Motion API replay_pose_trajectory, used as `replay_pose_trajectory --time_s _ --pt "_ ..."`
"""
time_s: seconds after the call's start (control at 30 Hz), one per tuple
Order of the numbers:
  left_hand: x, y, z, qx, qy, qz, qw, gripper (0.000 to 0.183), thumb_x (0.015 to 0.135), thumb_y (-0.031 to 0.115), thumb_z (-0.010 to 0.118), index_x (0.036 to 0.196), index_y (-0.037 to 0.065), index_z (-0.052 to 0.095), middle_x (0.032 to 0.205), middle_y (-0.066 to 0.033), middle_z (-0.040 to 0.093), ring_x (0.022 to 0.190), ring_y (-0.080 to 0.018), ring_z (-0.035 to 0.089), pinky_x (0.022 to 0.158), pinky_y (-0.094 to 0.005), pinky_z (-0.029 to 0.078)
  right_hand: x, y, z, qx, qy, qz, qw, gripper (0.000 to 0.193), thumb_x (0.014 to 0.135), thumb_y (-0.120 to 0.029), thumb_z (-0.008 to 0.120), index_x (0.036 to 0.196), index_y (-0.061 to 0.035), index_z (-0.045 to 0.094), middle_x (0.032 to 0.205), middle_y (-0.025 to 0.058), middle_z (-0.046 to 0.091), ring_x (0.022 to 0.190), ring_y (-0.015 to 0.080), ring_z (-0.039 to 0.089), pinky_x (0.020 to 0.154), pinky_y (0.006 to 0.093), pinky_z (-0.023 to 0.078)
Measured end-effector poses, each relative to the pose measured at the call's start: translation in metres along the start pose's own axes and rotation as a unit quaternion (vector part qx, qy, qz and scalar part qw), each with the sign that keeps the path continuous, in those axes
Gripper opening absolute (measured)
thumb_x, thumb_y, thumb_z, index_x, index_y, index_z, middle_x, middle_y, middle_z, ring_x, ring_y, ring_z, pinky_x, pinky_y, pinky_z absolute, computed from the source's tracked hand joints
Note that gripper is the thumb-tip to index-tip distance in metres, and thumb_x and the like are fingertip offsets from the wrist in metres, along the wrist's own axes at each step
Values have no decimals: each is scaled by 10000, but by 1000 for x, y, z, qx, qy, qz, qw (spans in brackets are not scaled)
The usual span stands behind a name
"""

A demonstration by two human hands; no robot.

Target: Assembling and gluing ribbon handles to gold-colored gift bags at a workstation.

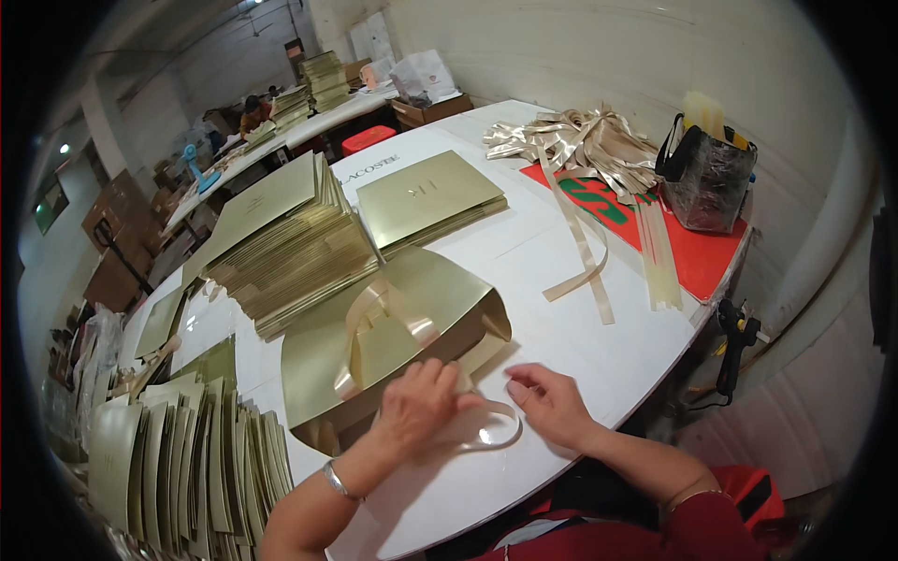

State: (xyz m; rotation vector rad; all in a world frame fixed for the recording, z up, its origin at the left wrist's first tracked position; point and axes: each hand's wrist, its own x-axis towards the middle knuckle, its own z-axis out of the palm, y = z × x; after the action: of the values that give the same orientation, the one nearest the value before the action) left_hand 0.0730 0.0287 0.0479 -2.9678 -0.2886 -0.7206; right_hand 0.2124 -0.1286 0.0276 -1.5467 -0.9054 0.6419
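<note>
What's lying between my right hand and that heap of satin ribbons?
From your right hand: white tabletop, loose ribbon strips, then a red sheet under the ribbon heap, in the head view.

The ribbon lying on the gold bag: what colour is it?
The ribbon is a pale, shiny beige, seen best in the head view.

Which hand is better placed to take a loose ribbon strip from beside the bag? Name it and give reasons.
Probably the right hand: it appears empty and lies nearer the loose ribbon strips. The left hand is farther off, at the near edge of the gold bag.
</note>
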Motion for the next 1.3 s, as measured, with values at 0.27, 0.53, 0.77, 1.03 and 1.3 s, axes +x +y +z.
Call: replay_pose_trajectory --time_s 0.27,0.53,0.77,1.03,1.3 --pt "-41 56 -73 -420 -63 -212 880 471 855 163 638 1268 17 467 841 -100 627 744 -199 618 647 -279 485 -17 -46 13 42 -259 -84 961 147 885 -173 573 846 -44 630 659 48 609 590 92 555 558 264 450" --pt "-118 17 -32 -607 51 -513 605 102 856 90 638 904 2 652 770 -59 664 655 -86 595 538 -198 462 65 -33 77 -236 -175 -524 799 220 842 -251 598 922 -52 645 754 123 619 694 245 603 620 344 465" --pt "-119 20 -16 -676 201 -564 429 149 887 55 564 1001 -26 512 865 -175 624 723 -248 647 632 -309 551 134 -34 131 -373 -627 -79 679 359 811 -302 601 1009 -3 613 806 88 615 784 170 569 703 335 451" --pt "-113 4 -18 -697 197 -557 407 175 898 97 567 996 -47 553 896 -142 629 767 -186 641 676 -292 557 128 -89 122 -356 -500 -4 789 529 800 -492 582 1141 -89 618 1149 90 602 1106 219 529 977 317 370" --pt "-100 9 -15 -671 184 -569 437 286 918 257 558 932 -29 546 733 -136 615 541 -177 609 488 -318 541 135 -70 122 -331 -467 7 820 515 781 -474 637 1108 -77 635 1092 88 615 1019 189 538 927 305 378"
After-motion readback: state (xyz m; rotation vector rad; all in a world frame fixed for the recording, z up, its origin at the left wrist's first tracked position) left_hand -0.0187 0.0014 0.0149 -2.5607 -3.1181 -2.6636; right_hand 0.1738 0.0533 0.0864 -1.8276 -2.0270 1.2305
